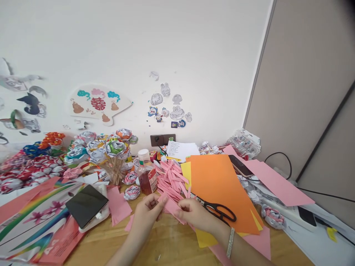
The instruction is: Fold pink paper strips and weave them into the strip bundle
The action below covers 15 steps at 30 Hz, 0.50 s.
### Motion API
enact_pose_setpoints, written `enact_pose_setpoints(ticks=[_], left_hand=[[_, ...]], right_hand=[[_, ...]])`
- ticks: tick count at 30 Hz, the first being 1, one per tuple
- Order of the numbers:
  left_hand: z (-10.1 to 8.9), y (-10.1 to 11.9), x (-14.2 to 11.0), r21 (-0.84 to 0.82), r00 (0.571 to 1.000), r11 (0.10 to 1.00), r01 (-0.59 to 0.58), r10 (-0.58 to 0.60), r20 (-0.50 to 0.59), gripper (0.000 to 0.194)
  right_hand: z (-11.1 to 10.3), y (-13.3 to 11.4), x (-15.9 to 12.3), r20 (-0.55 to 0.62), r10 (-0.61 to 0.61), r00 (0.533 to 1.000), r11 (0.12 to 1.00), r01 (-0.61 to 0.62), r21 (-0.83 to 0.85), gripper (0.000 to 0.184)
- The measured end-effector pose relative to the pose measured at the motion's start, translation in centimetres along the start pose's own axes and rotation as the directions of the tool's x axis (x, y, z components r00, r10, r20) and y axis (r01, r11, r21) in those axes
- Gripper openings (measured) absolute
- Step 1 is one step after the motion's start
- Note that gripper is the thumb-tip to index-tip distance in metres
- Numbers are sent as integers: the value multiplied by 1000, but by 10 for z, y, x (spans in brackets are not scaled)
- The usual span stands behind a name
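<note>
Between my two hands, above the wooden table, is a pink paper strip (172, 207). My left hand (151, 210) pinches its left end between thumb and fingers. At the other end, my right hand (194, 212) is closed on it as well, with a bracelet on that wrist. Just beyond the hands lies a loose heap of pink paper strips (173, 177). Black-handled scissors (219, 210) rest on orange paper (219, 177), close to my right hand. A clear bottle of reddish liquid (146, 175) with a white cap stands behind my left hand.
Paper roses on sticks (115, 151) stand at the back left. A dark-screened phone (87, 205) lies left, near pink paper pieces (119, 207). Another phone (240, 165) and a long pink sheet (285, 183) are to the right. Cables run along the wall behind.
</note>
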<state>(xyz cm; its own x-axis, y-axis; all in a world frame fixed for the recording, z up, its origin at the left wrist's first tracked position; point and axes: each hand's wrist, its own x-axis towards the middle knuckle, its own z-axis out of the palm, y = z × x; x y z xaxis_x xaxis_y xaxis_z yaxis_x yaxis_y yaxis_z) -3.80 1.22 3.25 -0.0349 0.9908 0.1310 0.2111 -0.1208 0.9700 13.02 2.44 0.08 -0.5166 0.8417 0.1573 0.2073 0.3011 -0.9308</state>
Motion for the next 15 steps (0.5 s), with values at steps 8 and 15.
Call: enact_pose_setpoints(ticks=[8,15], left_hand=[[-3,-8,4,-10,1000,1000,24,-24,5,37],[7,-7,3,-142,980,977,158,-138,141,39]], right_hand=[[0,-3,2,-41,-3,999,1000,3,8,34],[6,10,4,-91,-22,996,1000,21,-10,37]])
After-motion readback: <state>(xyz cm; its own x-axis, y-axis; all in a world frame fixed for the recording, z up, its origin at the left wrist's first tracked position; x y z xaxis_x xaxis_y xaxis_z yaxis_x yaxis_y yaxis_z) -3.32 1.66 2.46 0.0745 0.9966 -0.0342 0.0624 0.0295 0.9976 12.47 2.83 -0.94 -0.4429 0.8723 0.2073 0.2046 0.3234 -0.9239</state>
